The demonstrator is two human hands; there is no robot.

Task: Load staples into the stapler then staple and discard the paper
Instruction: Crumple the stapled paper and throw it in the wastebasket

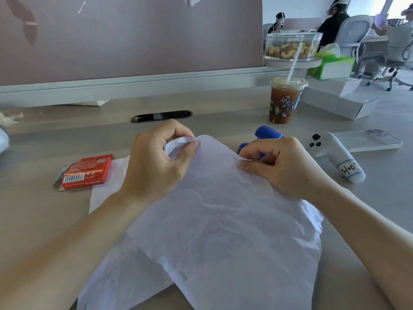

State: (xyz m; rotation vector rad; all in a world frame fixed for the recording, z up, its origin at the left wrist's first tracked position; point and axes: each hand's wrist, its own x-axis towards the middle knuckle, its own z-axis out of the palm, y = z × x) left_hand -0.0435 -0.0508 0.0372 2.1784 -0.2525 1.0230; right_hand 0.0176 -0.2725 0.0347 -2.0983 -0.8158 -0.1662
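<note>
Together the left hand [156, 162] and right hand [281, 166] pinch the crumpled paper's [223, 220] far edge with curled fingers, the blue stapler [268, 132] just behind the right hand.

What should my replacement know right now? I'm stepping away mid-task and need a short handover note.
The left hand pinches the far edge of the crumpled paper; the right hand pinches its far right edge.
The blue stapler sits just behind the right hand; the red staple box lies to the left.
Done: cannot tell if staples are loaded; no staple shows in the paper.
Left: staple the paper, discard it.
</note>
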